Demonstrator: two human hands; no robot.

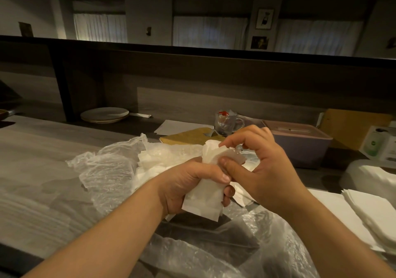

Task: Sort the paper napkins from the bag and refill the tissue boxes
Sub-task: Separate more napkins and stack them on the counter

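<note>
White, soft paper napkins (pixel 202 196) sit bunched in the left hand (pixel 188 183), fingers curled round them, while the right hand (pixel 259 166) pinches their top edge above the crinkled clear plastic bag (pixel 107 170). Light and flimsy, they likely tear; best held by the stack's middle. Beyond the right hand waits a lilac tissue box (pixel 300 147).

A crumpled clear plastic bag (pixel 107 170) lies open on the desk, loose white napkins (pixel 150 166) showing inside it. A small bunch of white napkins (pixel 203 200) is held upright above it. A lidded pink tissue box (pixel 300 142) sits behind, and a neat napkin stack (pixel 372 215) lies at right.
</note>
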